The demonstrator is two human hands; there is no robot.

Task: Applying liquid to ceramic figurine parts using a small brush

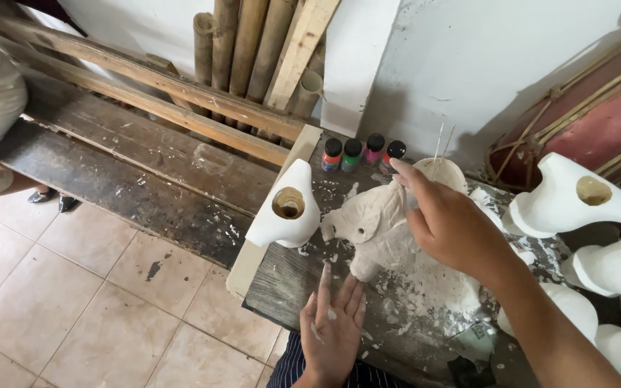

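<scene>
**Hands working white paste onto a small animal figure**

At the centre of the frame a rough, white, four-legged animal figure of paper and paste (375,233) stands on a dark, paste-spattered wooden work board (289,284). The right hand (451,223) comes in from the lower right and lies over the figure's back and upper side, fingers curled and pressing on the surface; whether it actually grips the figure or only smooths it I cannot tell. The left hand (332,327), at the bottom centre, is flat and spread, fingers straight and dabbed with white, resting on the board just below the figure's legs and holding nothing.

To my eye the step in hand is the coating or smoothing of the figure's skin. The next move seems to call for a light touch from the right hand and a steadying one from the left, as the figure looks soft and wet.

Just left of the figure lies a smooth white moulded shell with a round hole (287,208). Behind the right hand sits a white bowl with thin sticks standing in it (448,171). Four small paint bottles with coloured caps (363,152) line the board's far edge. More white moulded shapes (573,197) crowd the right edge. Bamboo poles (235,43) lean at the upper centre.
</scene>
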